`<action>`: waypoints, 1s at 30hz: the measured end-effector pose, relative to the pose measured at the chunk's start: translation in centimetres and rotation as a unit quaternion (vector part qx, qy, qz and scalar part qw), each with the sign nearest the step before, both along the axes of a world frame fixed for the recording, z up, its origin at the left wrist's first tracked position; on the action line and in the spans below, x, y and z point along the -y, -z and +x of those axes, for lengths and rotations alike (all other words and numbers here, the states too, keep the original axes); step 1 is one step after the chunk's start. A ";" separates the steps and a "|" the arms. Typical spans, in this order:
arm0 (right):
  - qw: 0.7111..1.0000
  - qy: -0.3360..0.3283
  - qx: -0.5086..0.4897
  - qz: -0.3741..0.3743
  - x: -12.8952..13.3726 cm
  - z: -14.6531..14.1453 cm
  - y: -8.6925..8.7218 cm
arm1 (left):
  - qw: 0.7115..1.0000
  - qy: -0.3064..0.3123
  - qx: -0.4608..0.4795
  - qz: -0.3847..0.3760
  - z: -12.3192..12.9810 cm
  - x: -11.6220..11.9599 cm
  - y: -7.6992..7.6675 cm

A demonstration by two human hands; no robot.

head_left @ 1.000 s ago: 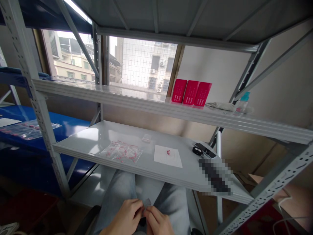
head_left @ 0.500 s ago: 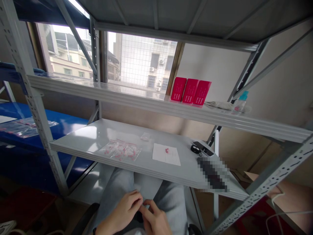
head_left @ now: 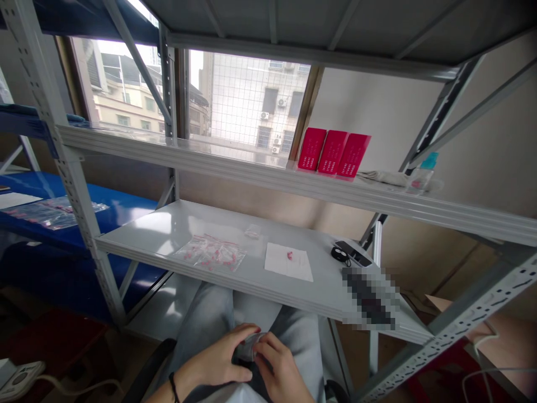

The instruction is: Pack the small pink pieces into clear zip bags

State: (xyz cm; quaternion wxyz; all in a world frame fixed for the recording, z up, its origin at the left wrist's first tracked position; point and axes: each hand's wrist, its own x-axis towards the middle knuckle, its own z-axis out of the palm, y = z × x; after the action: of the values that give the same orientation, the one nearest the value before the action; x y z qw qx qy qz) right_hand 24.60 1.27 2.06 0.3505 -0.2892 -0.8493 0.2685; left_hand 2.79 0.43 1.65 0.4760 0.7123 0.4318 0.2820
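Note:
Over my lap, my left hand (head_left: 229,352) and my right hand (head_left: 277,361) meet around a small clear plastic bag (head_left: 250,345). The left hand curves around its left side, thumb below and fingers above. Fingertips of the right hand pinch its right edge. Part of the bag is hidden by the fingers, and I cannot make out its contents. On the shelf beyond, small pink pieces (head_left: 290,256) lie on a white paper sheet (head_left: 274,270). Left of it are clear zip bags (head_left: 213,254) with pink pieces inside.
A small clear packet (head_left: 252,232) lies behind the bags. At right are a black round case (head_left: 339,254), a dark phone-like device (head_left: 354,253) and a blurred-out item (head_left: 369,296). Red boxes (head_left: 333,152) and a spray bottle (head_left: 423,173) stand on the upper shelf (head_left: 251,169).
My hands have drawn apart a little and the clear bag now shows between them. The view has shifted slightly, while things on the shelf stay in place.

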 end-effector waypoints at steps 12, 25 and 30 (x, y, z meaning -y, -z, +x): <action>0.993 -0.098 0.042 -0.039 0.6 0.5 -2.6 | 0.998 0.014 0.058 -0.031 1.0 0.1 -1.7; 0.972 0.209 -0.088 0.066 -7.7 5.6 -8.6 | 0.977 0.034 0.210 -0.018 1.3 -3.2 -5.6; 0.963 0.233 0.057 0.123 -19.8 5.9 -12.4 | 0.936 -0.002 0.353 -0.013 2.7 -11.2 -10.7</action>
State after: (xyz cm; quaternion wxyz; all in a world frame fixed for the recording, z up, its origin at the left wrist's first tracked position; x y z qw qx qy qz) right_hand 30.48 21.04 14.46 0.3872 -0.4483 -0.8037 0.0564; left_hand 5.48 11.66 12.38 0.6061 0.5599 0.2412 0.5108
